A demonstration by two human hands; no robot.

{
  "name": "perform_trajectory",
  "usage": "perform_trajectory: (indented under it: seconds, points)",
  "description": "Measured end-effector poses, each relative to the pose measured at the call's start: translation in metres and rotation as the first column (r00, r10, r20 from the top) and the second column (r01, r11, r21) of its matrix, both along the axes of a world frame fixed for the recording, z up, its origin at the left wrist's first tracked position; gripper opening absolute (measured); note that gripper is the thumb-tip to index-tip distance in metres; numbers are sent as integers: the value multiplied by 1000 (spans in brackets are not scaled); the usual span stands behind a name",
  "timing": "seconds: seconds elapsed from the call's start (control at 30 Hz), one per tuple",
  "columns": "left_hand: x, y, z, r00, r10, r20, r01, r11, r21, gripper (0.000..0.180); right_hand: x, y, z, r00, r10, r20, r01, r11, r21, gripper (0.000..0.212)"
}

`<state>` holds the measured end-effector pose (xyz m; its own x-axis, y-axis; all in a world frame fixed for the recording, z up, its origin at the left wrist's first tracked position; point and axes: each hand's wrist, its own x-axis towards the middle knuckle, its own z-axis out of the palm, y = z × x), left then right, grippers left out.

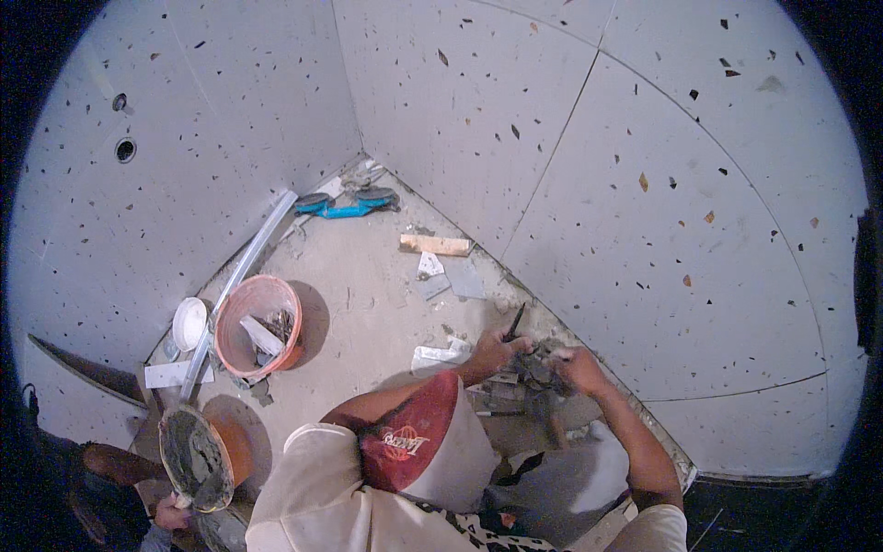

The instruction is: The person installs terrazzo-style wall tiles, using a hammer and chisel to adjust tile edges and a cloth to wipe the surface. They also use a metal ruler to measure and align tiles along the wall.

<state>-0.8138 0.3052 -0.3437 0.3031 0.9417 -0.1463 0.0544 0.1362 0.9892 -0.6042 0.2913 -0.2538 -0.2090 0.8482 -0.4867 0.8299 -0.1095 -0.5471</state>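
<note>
Neither of my own hands shows in the head view. Below me a co-worker in a red and white cap (409, 437) bends over the floor by the right wall. One of the co-worker's hands (497, 357) grips a dark, pointed tool (517, 322) whose kind I cannot make out. Their other hand (578, 370) is at a heap of grey mortar (536, 368) beside the wall. At lower left another person's hand (172, 511) is at the rim of an orange bucket (241, 451) of grey mortar.
A second orange bucket (299, 317) holds scraps. Beside it lie a metal straightedge (244, 262) and a white tub (189, 324). A blue suction lifter (345, 212) sits near the corner. Offcuts (464, 279) and a wooden strip (434, 245) lie by the speckled wall (570, 175).
</note>
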Motion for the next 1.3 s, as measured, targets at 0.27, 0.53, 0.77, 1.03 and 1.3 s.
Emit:
perform_trajectory:
  seconds: [0.27,0.53,0.77,1.03,1.3]
  points:
    - [-20,15,17,992,72,105,-62,994,-94,29,6,2,-12,999,-19,-36,19,1000,-4,34]
    - [-31,44,64,978,-7,-210,18,999,48,30,39,-1,-28,986,78,-146,-61,991,117,40]
    - [-81,89,204,885,82,-458,99,929,358,32,57,-6,86,993,91,-72,-99,989,-111,51]
    - [-53,24,377,976,-116,-182,75,974,-215,41,28,-84,209,880,115,-462,-28,981,191,37]
    - [55,-96,595,786,-616,59,598,731,-328,52,-61,-193,341,995,-101,8,79,818,570,39]
